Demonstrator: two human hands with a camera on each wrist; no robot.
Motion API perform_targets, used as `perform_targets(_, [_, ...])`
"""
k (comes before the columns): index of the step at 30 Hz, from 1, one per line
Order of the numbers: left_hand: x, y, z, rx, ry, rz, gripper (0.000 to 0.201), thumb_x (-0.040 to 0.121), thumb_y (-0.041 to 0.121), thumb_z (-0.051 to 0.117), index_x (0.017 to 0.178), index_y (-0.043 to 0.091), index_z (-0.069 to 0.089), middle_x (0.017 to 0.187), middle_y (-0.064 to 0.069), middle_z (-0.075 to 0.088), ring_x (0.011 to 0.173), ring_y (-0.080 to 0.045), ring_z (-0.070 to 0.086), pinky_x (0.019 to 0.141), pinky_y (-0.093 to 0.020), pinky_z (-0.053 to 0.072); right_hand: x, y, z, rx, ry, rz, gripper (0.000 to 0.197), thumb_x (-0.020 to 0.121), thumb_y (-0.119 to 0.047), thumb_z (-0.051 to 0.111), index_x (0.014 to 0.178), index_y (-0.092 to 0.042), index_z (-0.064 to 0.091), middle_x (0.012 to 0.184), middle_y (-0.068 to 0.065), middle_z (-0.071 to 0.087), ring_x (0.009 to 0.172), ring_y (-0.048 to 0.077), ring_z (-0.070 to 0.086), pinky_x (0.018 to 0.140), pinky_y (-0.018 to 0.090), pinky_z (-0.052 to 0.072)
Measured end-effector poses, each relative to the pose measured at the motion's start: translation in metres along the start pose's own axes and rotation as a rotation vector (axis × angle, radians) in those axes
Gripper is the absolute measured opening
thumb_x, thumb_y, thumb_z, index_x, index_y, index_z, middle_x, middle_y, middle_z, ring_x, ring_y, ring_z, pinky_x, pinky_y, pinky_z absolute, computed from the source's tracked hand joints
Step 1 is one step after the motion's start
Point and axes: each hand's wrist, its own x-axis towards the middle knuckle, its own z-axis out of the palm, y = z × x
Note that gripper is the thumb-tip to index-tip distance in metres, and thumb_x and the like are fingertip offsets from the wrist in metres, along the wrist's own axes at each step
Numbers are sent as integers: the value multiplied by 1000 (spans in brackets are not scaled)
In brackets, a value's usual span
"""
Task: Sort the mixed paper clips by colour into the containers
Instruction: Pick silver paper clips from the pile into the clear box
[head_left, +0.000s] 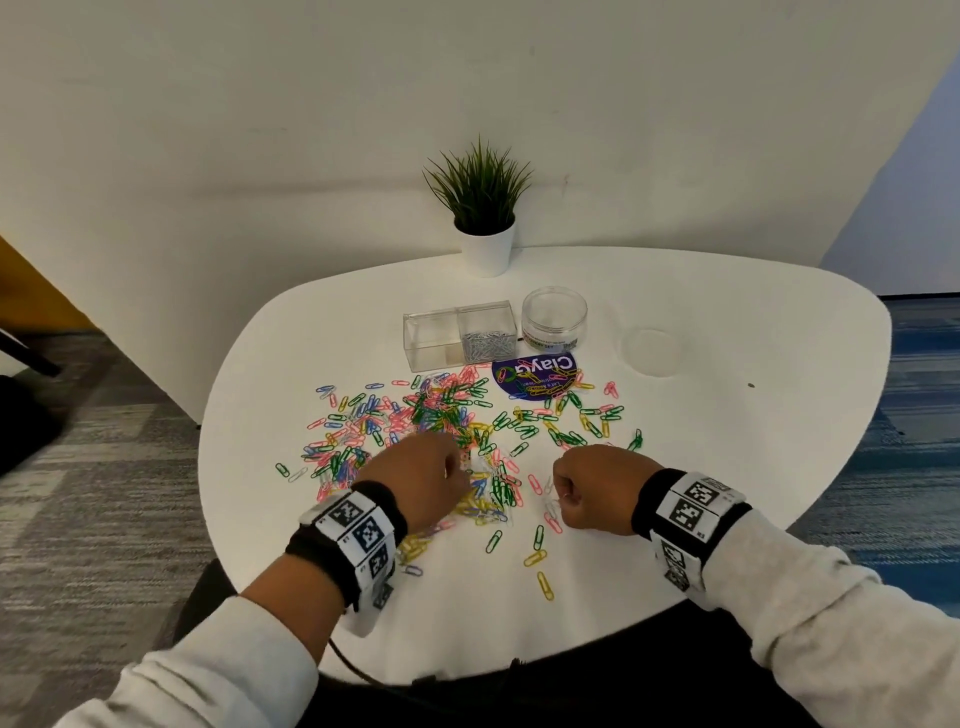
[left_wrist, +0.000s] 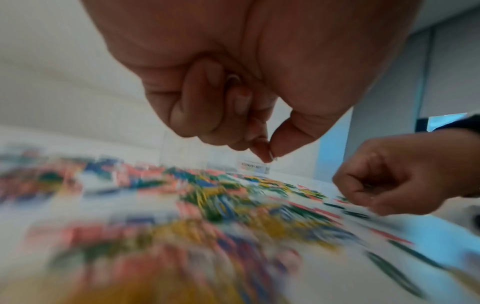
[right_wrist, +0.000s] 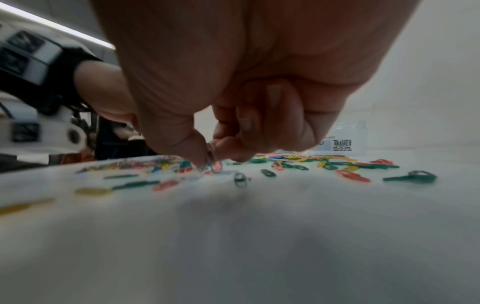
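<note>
Mixed paper clips (head_left: 441, 415) in pink, green, blue, yellow and white lie spread over the white table (head_left: 727, 415). My left hand (head_left: 462, 470) hovers over the near part of the pile; its thumb and forefinger pinch a small silver clip (left_wrist: 273, 158). My right hand (head_left: 560, 498) is curled low over the table to the right. It pinches another silver clip (right_wrist: 211, 159) whose end touches the surface. At the back stand a clear two-part box (head_left: 460, 335), with silver clips (head_left: 488, 345) in its right part, and an empty round jar (head_left: 554, 317).
A purple round label (head_left: 535, 376) lies before the jar with yellow clips on it. A clear lid (head_left: 652, 351) lies right of the jar. A potted plant (head_left: 485, 208) stands at the table's back edge. Loose clips (head_left: 540, 561) lie near the front edge.
</note>
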Motion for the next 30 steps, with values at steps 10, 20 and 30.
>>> perform_targets(10, [152,-2,-80,160,196,28,20,98,24,46,103,14,62,108,-9,55,99,-28,56,82,-33,43,54,10,-86,284,354,42,9,90,-25,58,82,-22,58,79,-6,63,72,11,57,60,23,42])
perform_targets(20, [213,-4,-79,-148,117,-78,33,95,8,53,125,10,66,132,-10,62,122,-25,57,107,-34,42,168,3,-141,187,361,134,7,85,-21,64,88,-15,63,94,2,65,89,22,59,75,29,43])
perform_targets(30, [132,-26,-77,-71,129,73,31,99,19,45,121,26,65,122,4,66,111,-17,60,93,-24,42,167,6,-166,150,318,54,31,91,-15,58,121,-16,68,124,3,65,112,18,58,87,20,36])
